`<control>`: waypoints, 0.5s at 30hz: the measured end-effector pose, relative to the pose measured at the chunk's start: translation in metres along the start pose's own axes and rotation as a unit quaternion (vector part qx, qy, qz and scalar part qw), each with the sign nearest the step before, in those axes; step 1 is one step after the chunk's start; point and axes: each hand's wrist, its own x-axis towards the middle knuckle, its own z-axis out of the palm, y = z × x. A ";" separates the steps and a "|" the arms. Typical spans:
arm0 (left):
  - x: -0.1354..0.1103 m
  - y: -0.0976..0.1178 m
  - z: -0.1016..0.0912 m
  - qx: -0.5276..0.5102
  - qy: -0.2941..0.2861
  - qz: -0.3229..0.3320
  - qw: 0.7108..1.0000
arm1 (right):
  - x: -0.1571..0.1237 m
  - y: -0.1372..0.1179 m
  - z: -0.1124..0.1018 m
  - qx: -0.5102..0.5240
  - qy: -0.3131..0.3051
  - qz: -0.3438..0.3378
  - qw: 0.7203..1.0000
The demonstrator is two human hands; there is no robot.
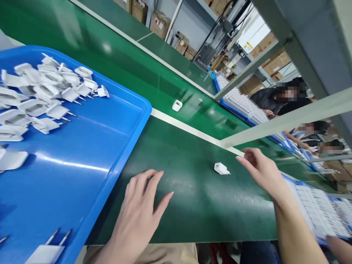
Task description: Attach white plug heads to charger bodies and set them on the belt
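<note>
A white plug charger (221, 168) lies on its side on the dark green tabletop (192, 205), its pins pointing right. My right hand (258, 169) hovers just to the right of it, with thumb and fingers apart and nothing visible between them. Over the table beside the big blue tray (132, 141), my left hand (144, 203) is spread loosely and holds nothing. White plug pieces with metal pins (41, 91) are heaped in that tray, and a few more lie nearer to me. A small white hollow housing (177, 106) rests on the green strip beyond the pale edge.
A pale metal post (275, 119) slants across the right. Trays of white parts (319, 209) stand at the right, with another person's hand (339, 247) near them. Co-workers (280, 95) sit along the far line. Cardboard boxes (159, 25) fill the back shelves.
</note>
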 end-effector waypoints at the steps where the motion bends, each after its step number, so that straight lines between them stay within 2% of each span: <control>1: -0.001 -0.001 -0.001 -0.005 0.001 -0.003 1.000 | 0.004 -0.004 0.003 -0.018 -0.038 -0.013 0.999; 4: -0.004 -0.001 -0.003 -0.028 0.011 -0.016 0.999 | 0.009 -0.010 0.022 -0.068 -0.178 -0.040 0.981; 6: -0.005 -0.001 -0.004 -0.039 0.018 -0.017 0.999 | 0.006 -0.006 0.034 -0.064 -0.225 -0.056 0.971; 10: -0.004 0.000 -0.004 -0.033 0.027 -0.003 0.999 | 0.003 0.027 0.039 -0.035 -0.257 -0.076 0.963; 12: -0.003 -0.002 -0.003 -0.028 0.024 -0.002 0.999 | 0.008 0.049 0.035 -0.088 -0.261 -0.070 0.959; 15: -0.002 -0.005 -0.003 -0.021 0.016 0.009 1.000 | 0.019 0.074 0.034 -0.178 -0.226 -0.068 0.955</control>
